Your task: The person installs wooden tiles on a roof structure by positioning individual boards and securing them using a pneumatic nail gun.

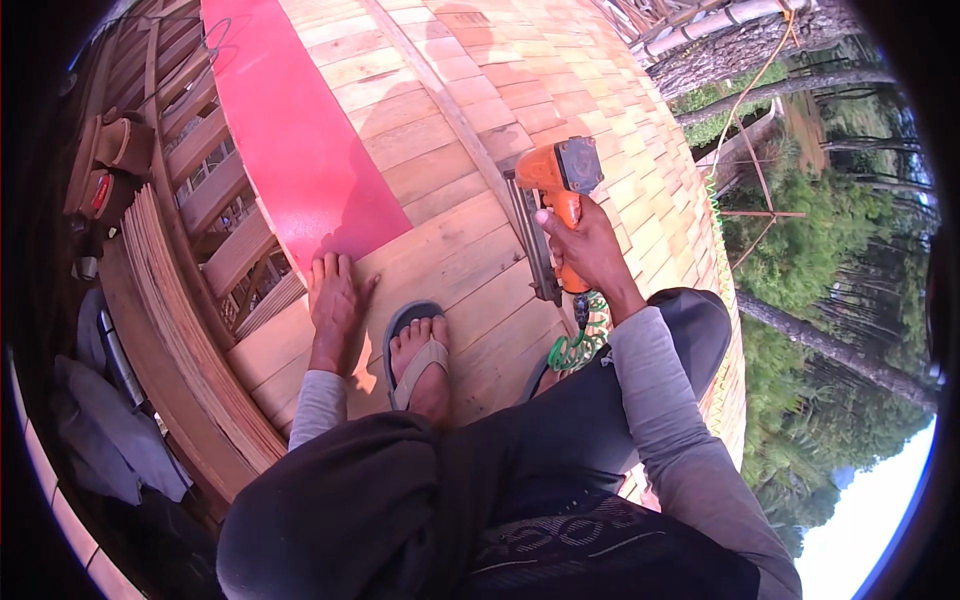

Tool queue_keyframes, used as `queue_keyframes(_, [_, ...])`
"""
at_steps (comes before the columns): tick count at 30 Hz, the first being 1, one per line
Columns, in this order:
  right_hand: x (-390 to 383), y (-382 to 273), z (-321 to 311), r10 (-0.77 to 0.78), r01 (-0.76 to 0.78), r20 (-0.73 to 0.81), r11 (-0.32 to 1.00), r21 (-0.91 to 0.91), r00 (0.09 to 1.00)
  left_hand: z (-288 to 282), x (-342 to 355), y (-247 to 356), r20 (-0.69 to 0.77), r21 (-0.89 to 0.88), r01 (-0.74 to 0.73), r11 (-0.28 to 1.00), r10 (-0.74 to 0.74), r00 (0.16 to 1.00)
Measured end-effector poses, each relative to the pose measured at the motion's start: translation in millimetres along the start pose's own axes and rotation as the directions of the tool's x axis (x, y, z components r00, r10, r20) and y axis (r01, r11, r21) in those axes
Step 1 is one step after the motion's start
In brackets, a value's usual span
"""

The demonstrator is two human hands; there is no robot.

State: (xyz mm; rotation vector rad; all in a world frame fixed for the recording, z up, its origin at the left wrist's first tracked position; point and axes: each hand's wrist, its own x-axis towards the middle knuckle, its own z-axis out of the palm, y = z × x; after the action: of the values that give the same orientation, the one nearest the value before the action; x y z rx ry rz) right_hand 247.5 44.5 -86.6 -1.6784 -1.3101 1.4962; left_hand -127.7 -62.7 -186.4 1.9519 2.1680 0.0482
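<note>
My left hand (330, 290) lies fingers down at the lower end of a red sheet (300, 150), touching it and the pale wooden board (450, 250) beside it. My right hand (575, 240) grips the handle of an orange and black nail gun (555, 165), whose long magazine rests on or just above the wooden shingles. A coiled green hose (580, 335) hangs from the tool's base. My left foot, in a grey sandal (420, 370), stands on the boards between my hands; my other foot is mostly hidden.
Shingles (600, 110) curve away to the right. On the left are open slats (190, 180), stacked wooden strips (190, 320), a brown pouch (120, 160) and grey cloth (120, 430). Trees (820, 350) stand beyond the right edge, with a thin line (760, 70) strung near the top.
</note>
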Motion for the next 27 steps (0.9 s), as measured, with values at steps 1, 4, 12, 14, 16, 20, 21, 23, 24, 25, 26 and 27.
queue_keyframes(1, [3.3,4.7,4.2,0.015,-0.015,0.037,1.0,0.009,0.999,-1.1,-0.8,-0.7,-0.006,0.003,-0.016,1.0,0.016,1.0])
queue_keyframes(4, [13.6,12.8,25.9,0.034,-0.033,0.133,0.999,-0.008,0.991,0.0,-1.4,-4.7,-0.02,0.009,-0.067,0.998,0.067,0.998])
queue_keyframes(12, [33.5,26.7,63.9,0.096,-0.024,0.461,0.987,-0.159,0.882,-4.9,-20.9,-6.3,-0.073,-0.028,-0.054,0.998,0.052,0.996])
queue_keyframes(14, [30.0,23.0,75.5,0.102,0.013,0.53,0.978,-0.209,0.842,-0.9,-28.9,-10.5,-0.06,-0.027,-0.019,0.999,0.018,0.998])
queue_keyframes(16, [31.0,37.1,76.7,0.024,0.157,0.53,0.943,-0.293,0.848,-7.1,-28.7,-0.4,-0.011,-0.079,0.018,0.997,-0.019,1.0])
queue_keyframes(20, [23.8,51.3,77.7,0.064,0.146,0.566,0.937,-0.318,0.822,-5.9,-32.2,-1.2,-0.024,-0.054,0.008,0.999,-0.01,1.0])
queue_keyframes(21, [23.2,49.5,79.1,0.114,0.092,0.566,0.942,-0.322,0.816,-4.9,-32.3,-3.3,-0.019,-0.034,0.012,0.999,-0.013,1.0])
queue_keyframes(23, [23.2,46.9,78.7,0.254,-0.061,0.552,0.937,-0.343,0.794,-0.5,-33.1,-6.5,-0.008,-0.024,0.016,1.0,-0.016,1.0])
queue_keyframes(24, [21.2,42.0,74.8,0.334,-0.155,0.535,0.923,-0.351,0.776,-2.9,-31.5,-5.0,-0.01,-0.031,0.01,0.999,-0.01,1.0])
queue_keyframes(25, [21.6,47.5,71.2,0.249,-0.063,0.533,0.937,-0.343,0.809,-5.0,-30.1,-3.5,-0.012,-0.038,0.004,0.999,-0.005,1.0])
queue_keyframes(26, [23.3,58.8,68.0,0.161,0.031,0.53,0.942,-0.335,0.833,-6.2,-28.7,-2.1,-0.017,-0.04,0.003,0.999,-0.003,1.0])
queue_keyframes(27, [24.2,62.5,67.8,0.096,0.106,0.535,0.937,-0.334,0.839,-4.2,-26.2,-2.3,-0.023,-0.045,0.0,0.999,-0.001,1.0])
